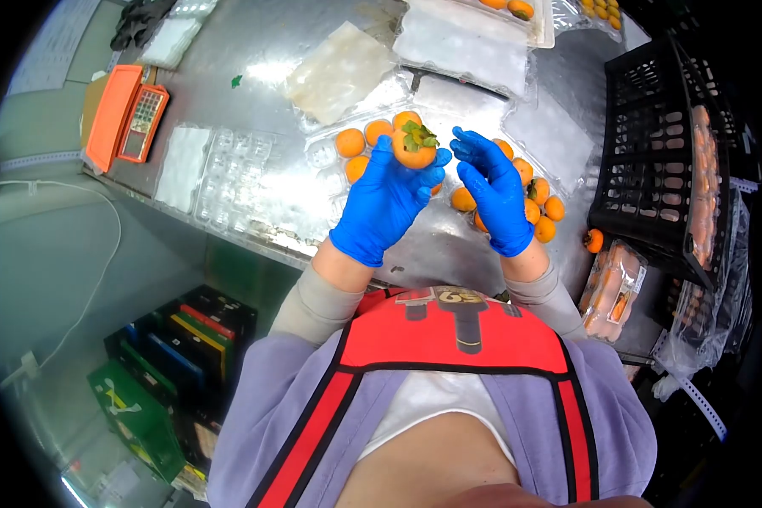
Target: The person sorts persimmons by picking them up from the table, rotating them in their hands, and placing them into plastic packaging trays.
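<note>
My left hand (379,201), in a blue glove, is wrapped round an orange persimmon (412,157) with its green leafy top showing. To its right is my right hand (498,196), also gloved in blue, with fingers apart and nothing in them. Several persimmons (350,142) sit in a clear plastic tray behind and beside my left hand, which hides part of the tray. More loose persimmons (554,207) lie on the metal table around my right hand.
At the right stands a tilted black crate (643,169), near a wrapped pack (610,292). An orange weighing scale (114,118) sits at the left edge. Clear plastic trays (237,173) and pale padded sheets (339,72) lie on the metal table (258,42).
</note>
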